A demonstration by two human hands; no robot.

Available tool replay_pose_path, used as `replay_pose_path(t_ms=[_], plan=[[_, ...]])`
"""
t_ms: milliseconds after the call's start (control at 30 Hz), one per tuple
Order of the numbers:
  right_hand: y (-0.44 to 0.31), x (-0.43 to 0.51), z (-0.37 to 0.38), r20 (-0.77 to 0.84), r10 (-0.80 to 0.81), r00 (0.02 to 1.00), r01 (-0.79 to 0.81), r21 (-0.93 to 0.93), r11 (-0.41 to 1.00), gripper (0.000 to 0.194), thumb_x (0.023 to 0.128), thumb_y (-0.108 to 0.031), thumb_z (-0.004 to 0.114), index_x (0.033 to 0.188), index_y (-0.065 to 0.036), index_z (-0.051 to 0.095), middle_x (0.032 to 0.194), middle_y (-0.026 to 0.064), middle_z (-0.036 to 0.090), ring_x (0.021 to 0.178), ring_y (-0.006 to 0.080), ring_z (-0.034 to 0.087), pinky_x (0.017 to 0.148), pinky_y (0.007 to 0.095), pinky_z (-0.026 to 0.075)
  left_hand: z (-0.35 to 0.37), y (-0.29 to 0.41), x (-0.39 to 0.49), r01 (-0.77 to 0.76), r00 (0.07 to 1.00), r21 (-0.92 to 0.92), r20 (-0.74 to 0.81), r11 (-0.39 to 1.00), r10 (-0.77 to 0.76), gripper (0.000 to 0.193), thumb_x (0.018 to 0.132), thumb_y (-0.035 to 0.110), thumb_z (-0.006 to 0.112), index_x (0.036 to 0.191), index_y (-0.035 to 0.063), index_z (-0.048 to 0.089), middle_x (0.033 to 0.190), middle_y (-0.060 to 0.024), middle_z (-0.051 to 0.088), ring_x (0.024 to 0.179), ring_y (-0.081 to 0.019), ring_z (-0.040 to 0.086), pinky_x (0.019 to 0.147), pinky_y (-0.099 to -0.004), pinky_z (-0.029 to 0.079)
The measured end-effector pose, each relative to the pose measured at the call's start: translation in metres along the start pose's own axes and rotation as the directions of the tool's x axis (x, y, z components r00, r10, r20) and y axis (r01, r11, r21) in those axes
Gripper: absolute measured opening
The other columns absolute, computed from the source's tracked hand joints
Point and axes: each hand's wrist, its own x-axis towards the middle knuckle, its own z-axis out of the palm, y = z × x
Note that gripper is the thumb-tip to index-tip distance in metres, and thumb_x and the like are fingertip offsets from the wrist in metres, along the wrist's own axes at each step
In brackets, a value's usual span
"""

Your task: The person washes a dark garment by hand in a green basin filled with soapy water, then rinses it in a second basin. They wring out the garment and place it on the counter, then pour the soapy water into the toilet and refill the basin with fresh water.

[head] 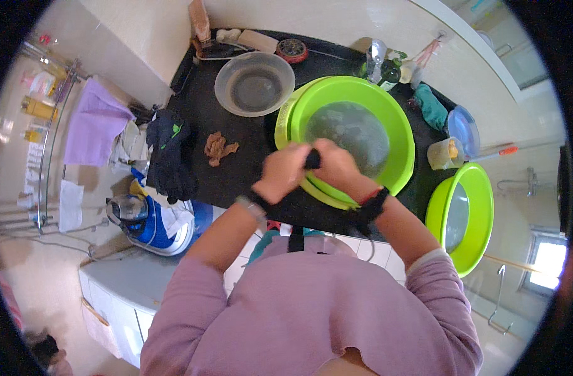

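My left hand [286,170] and my right hand [336,169] meet over the near left rim of a lime-green plastic basin [401,141]. Both are closed on a small dark wet cloth [312,160], most of it hidden in my fingers. Cloudy water [350,131] fills the bottom of the basin, which sits in or on a second green basin [282,127]. To the left, a crumpled brown cloth [218,148] lies on the black countertop [239,183]. Dark garments [169,155] are heaped at the counter's left end.
A translucent bowl [286,77] stands behind on the left. Bottles [391,70] stand by the wall. At right are a teal cloth [431,107], a plastic cup [444,155] and another green basin [481,221] with water. A blue appliance [159,221] stands low at left.
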Motion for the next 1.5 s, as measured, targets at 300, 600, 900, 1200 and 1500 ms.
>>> replay_pose_path(t_ms=[300,600,900,1200,1500], plan=[[-0.084,-0.001,0.034,0.090,-0.209,0.974,0.186,0.217,0.958,0.042,0.079,-0.028,0.067,0.112,-0.006,0.054,0.104,0.0180,0.057,0.090,0.0373,0.060,0.079,0.0457,0.049,-0.124,-0.089,-0.110,0.464,0.883,0.479,-0.189,0.745,-0.429,0.063,0.065,0.009,0.076,0.121,0.0034,0.047,0.111,-0.0198,0.054,0.108,-0.0383,0.048,0.094,-0.0459,0.039],[-0.014,-0.206,-0.008,0.081,0.644,0.761,-0.505,0.698,0.508,0.039,0.089,-0.039,0.052,0.106,-0.004,0.060,0.092,0.0152,0.064,0.081,0.0305,0.062,0.074,0.0422,0.051,-0.103,0.005,-0.098,-0.070,0.990,0.137,-0.113,0.988,0.086,0.050,0.074,0.005,0.065,0.119,-0.0009,0.047,0.118,-0.0211,0.047,0.114,-0.0371,0.043,0.100,-0.0460,0.031],[0.069,-0.422,-0.074,0.134,0.990,-0.052,0.248,0.962,-0.117,0.059,0.089,-0.050,0.030,0.125,-0.004,0.044,0.116,0.0181,0.057,0.094,0.0265,0.058,0.077,0.0401,0.047,0.034,0.174,-0.005,0.397,0.773,-0.685,0.608,0.611,0.180,0.045,0.094,0.029,0.054,0.129,0.0027,0.042,0.129,-0.0138,0.045,0.109,-0.0218,0.053,0.083,-0.0330,0.051],[0.143,-0.459,-0.106,0.054,0.998,0.027,0.172,0.983,-0.058,0.033,0.078,-0.009,0.061,0.110,-0.007,0.054,0.086,0.0057,0.061,0.066,0.0156,0.059,0.047,0.0278,0.047,0.171,0.294,0.057,0.723,0.567,-0.504,0.824,0.473,0.012,0.066,0.089,0.042,0.058,0.139,0.0087,0.030,0.138,-0.0189,0.038,0.121,-0.0349,0.046,0.085,-0.0538,0.048],[0.129,-0.546,-0.103,-0.183,0.983,0.035,0.382,0.911,0.156,0.039,0.081,-0.003,0.056,0.119,-0.003,0.049,0.097,0.0070,0.061,0.078,0.0145,0.060,0.061,0.0261,0.048,0.221,0.346,0.012,0.631,0.676,-0.636,0.732,0.444,0.089,0.034,0.087,0.005,0.055,0.120,0.0040,0.047,0.105,-0.0080,0.058,0.094,-0.0222,0.060,0.077,-0.0354,0.052]])
